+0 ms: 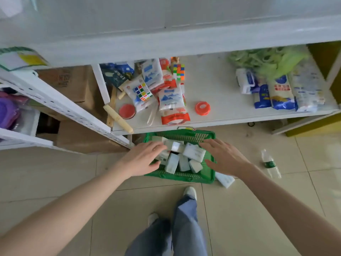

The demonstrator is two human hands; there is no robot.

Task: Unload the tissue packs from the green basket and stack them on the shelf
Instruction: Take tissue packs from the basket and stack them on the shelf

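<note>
Over the green basket (208, 177) below the shelf (217, 93), our left hand (145, 159) and right hand (224, 157) spread open and empty; its loosely heaped tissue packs (184, 155) could tumble if we grab carelessly.

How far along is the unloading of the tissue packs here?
Early, by the look of it. Done: no stack of the small packs is clear on the shelf. In hand: the left hand and right hand reach open over the green basket, gripping nothing. Left: the tissue packs piled in it, plus one stray pack on the floor beside it.
</note>
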